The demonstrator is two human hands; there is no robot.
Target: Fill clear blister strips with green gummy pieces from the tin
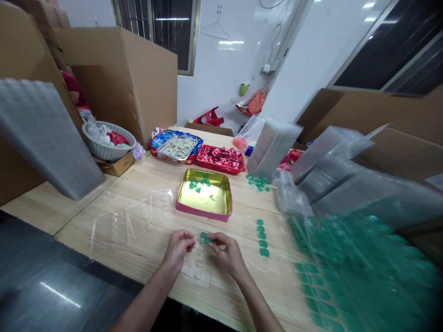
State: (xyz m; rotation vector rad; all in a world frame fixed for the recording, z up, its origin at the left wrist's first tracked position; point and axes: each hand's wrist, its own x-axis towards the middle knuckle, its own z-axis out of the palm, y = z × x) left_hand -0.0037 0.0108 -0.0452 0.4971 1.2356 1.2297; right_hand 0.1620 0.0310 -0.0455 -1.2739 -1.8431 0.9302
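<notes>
In the head view, my right hand [227, 254] pinches a small green plastic piece [205, 238] at the upper end of a clear plastic tray [198, 272] with a row of small cavities. Just left of that tray, my left hand [179, 249] has its fingers curled together; whatever they hold, if anything, is too small to make out. A tin with a gold inside [218, 203] and several green pieces in it stands beyond my hands. To the right lies another clear tray holding a row of green pieces [262, 235].
Empty clear trays [131, 221] lie at left. Behind the tin are a red basket of red packets [221, 159] and a metal tray of small pale pieces [178, 147]. Loose green pieces [258, 182] lie near stacked clear trays [273, 147]. Filled green trays [374, 272] crowd the right.
</notes>
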